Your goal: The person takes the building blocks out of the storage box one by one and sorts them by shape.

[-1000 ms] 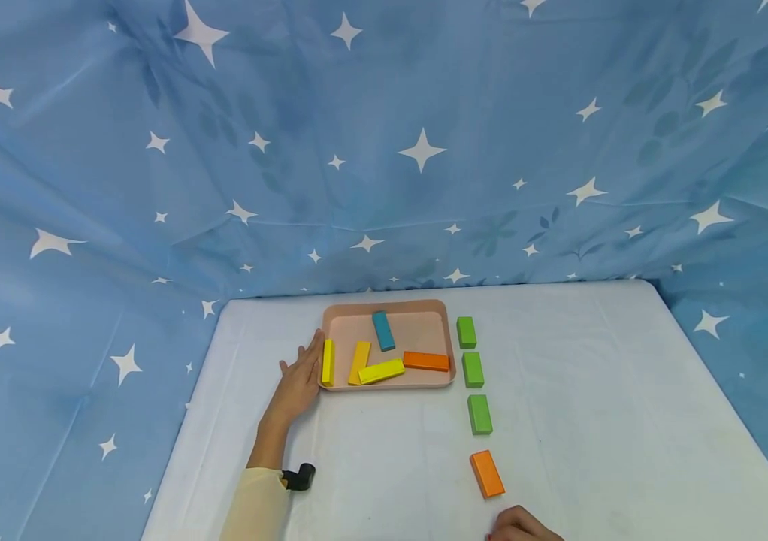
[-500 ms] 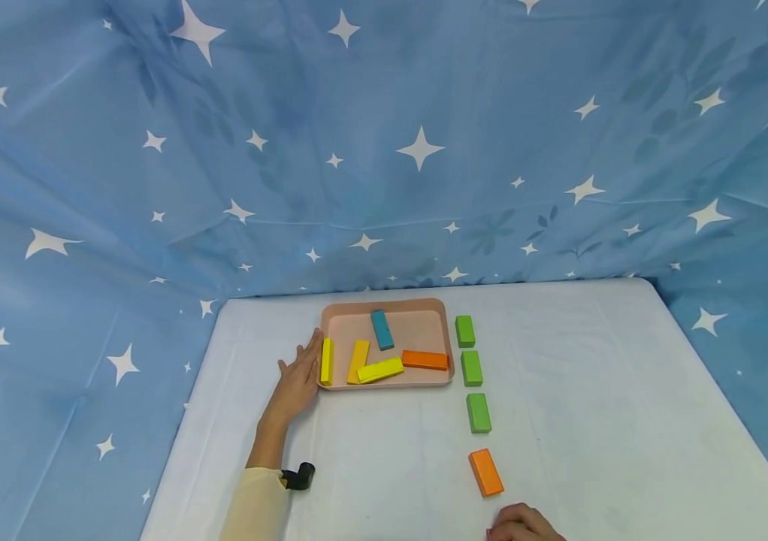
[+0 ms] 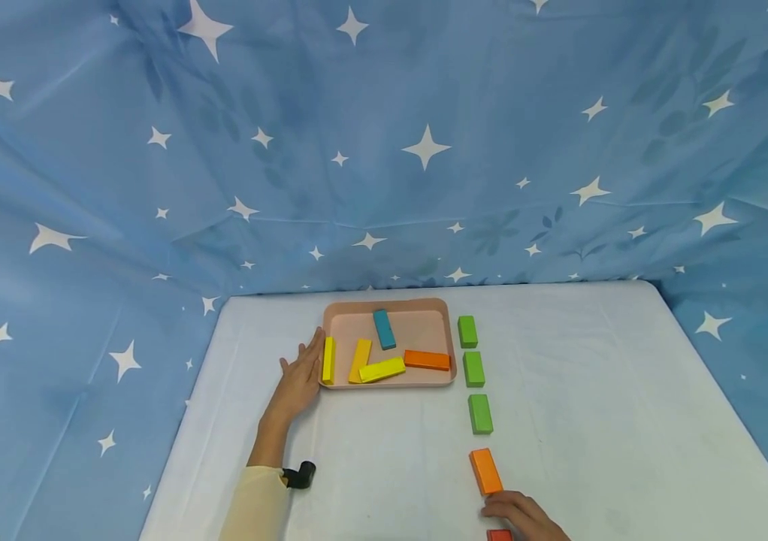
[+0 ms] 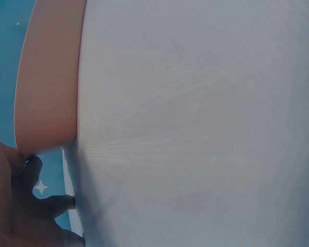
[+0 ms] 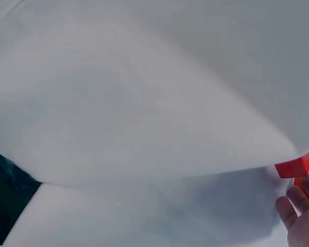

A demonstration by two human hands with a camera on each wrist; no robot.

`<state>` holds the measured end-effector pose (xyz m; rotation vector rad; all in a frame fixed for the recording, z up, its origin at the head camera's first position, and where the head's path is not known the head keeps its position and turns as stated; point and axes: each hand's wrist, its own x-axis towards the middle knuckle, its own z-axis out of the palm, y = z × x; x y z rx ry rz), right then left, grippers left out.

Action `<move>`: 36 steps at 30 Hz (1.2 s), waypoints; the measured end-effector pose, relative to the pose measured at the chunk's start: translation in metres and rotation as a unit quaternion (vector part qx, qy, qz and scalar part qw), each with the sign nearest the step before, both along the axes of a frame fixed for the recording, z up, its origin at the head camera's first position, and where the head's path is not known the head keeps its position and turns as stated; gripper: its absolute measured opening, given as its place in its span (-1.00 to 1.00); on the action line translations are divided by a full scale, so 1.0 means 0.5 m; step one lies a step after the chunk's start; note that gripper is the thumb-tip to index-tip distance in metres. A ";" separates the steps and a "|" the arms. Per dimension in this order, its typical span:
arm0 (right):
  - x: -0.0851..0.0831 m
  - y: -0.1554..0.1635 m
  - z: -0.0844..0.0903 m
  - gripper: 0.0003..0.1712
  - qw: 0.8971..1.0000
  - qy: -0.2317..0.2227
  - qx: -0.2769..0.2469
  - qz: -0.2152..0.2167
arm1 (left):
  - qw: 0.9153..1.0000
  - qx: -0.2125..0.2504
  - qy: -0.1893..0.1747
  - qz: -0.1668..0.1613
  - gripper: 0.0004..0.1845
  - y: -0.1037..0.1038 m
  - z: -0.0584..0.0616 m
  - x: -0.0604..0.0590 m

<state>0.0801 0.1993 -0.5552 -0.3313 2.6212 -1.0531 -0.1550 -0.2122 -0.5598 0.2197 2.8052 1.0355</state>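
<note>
My left hand (image 3: 299, 379) lies with straight fingers along the left wall of a pink tray (image 3: 384, 388), touching it. In the left wrist view the fingers (image 4: 54, 206) stand spread beside the tray's outer wall (image 4: 49, 77). At the bottom edge of the head view, a red block (image 3: 500, 535) lies on the cloth, partly cut off. Just above it is my right hand (image 3: 526, 515), its fingertips close to the near end of an orange block (image 3: 486, 472). The right wrist view shows that hand's loosely spread fingers (image 5: 287, 211) beside the red block (image 5: 293, 167).
Inside the tray are a blue block (image 3: 384, 329), a dark orange block (image 3: 427, 360) and several yellow ones, including a bright yellow block (image 3: 382, 369). Three green blocks, the nearest green block (image 3: 481, 414) among them, line up right of the tray. A starry blue curtain (image 3: 384, 188) hangs behind.
My right hand has moved slightly up from the bottom edge towards the orange block, its fingers uncurling. The red block now shows below it. My left hand stays at the tray.
</note>
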 end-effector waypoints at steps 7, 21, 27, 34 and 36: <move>-0.017 -0.003 0.012 -0.40 0.999 -0.038 -0.002 0.026 | 1.000 0.000 0.000 0.004 -0.40 -0.001 -0.003 -0.001; -0.112 -0.042 0.071 -0.49 0.987 0.142 -0.061 0.042 | 1.000 -0.002 0.009 0.007 -0.42 -0.006 0.003 -0.003; -0.211 -0.068 0.090 -0.47 0.984 0.163 -0.057 0.045 | 1.000 -0.001 -0.002 0.005 -0.42 -0.005 0.004 -0.003; -0.357 -0.095 0.106 -0.60 0.983 0.166 -0.028 0.075 | 1.000 0.003 0.003 0.003 -0.41 -0.005 0.001 -0.004; -0.395 -0.101 0.105 -0.64 0.981 0.172 -0.021 0.091 | 1.000 0.003 0.002 0.002 -0.41 -0.004 0.000 -0.003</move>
